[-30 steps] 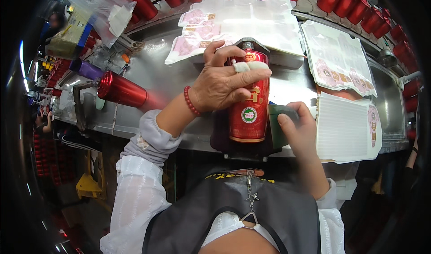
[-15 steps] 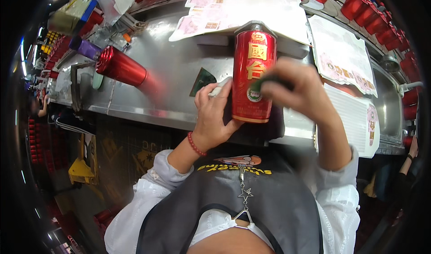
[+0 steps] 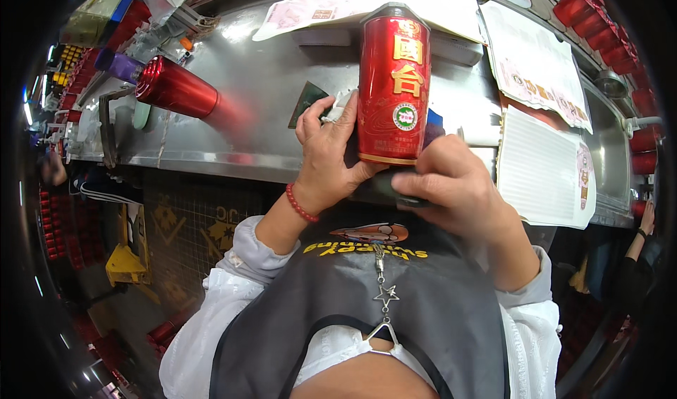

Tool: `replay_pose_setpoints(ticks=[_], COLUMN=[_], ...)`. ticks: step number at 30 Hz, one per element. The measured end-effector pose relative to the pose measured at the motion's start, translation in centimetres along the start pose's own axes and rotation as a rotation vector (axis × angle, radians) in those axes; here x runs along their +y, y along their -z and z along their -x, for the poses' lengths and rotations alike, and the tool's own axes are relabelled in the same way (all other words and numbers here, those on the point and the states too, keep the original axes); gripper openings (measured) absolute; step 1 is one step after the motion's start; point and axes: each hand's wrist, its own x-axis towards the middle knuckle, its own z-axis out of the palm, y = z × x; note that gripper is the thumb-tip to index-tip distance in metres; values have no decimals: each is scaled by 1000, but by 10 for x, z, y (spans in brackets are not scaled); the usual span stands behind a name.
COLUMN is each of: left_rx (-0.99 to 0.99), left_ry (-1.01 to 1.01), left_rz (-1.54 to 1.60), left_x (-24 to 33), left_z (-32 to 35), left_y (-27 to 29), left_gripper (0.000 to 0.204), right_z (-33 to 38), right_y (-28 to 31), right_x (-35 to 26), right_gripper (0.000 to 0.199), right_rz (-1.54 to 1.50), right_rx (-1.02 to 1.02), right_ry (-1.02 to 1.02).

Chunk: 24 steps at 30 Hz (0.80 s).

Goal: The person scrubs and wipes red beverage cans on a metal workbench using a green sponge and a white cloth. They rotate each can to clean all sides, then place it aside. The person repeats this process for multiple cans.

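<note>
A glossy red bottle [image 3: 395, 74] with raised gold characters, a round green-and-white emblem and a grey faceted top stands out in front of me. At its lower left side my left hand [image 3: 330, 145] grips it, with a crumpled white piece [image 3: 340, 106] between my fingers. Just below the bottle's base is my right hand [image 3: 451, 184], slightly blurred, its fingers pinched on a small dark green piece [image 3: 388, 187], perhaps a pad or scraper. On the steel bench beside my left fingers lies a flat dark green square [image 3: 307, 103].
A second red bottle [image 3: 180, 92] lies at the left of the steel bench [image 3: 254, 67], near a purple cylinder [image 3: 116, 65]. Printed paper sheets [image 3: 539, 67] lie to the right and behind. Many red bottles [image 3: 599, 28] stand along the far right, near a sink [image 3: 606, 145].
My right hand has moved down from the emblem to below the bottle's base, taking the dark green piece along and uncovering the emblem. My left hand keeps its grip.
</note>
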Motion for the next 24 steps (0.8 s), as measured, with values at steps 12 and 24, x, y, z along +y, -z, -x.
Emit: replay_pose_setpoints(ticks=[12,24], left_rx=[-113,-79], left_ry=[-9,-453], left_rz=[116,28], left_x=[-19,-21], left_z=[3,-71], left_y=[-7,24], left_gripper=[100,68], right_z=[27,10], right_y=[-8,-24], right_x=[25,36], right_gripper=[36,23], right_rz=[-177,-442], right_rx=[321,509], right_ry=[-355,-766])
